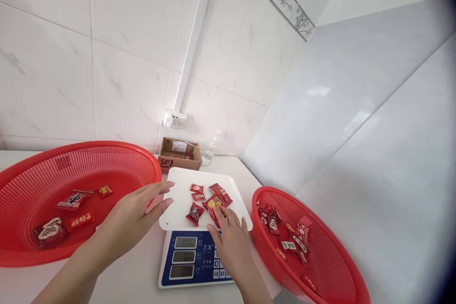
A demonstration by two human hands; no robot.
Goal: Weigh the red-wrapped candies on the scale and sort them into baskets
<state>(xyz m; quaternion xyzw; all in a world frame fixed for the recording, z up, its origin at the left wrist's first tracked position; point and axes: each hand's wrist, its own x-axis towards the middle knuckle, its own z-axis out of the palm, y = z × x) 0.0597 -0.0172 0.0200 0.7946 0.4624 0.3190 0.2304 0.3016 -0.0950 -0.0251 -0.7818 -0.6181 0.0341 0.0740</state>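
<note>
Several small red snack packets (194,213) lie on the white pan (174,221) of a digital scale (199,256). My right hand (231,237) reaches over the pan's front right edge. Its fingers are stretched out, and the fingertips rest at a red packet with a yellow print (214,203), without closing round it. At the pan's left edge is my left hand (131,213), thumb and fingers apart, holding nothing. The scale's top display appears to read 0.060; my right hand covers part of the keypad.
A large red basket (107,147) with several packets stands left. Another red basket (342,256), holding more packets, stands right, close to the pan. Behind the scale are a cardboard box (188,164), a clear plastic bottle (213,146) and a wall socket (175,119) with a cable.
</note>
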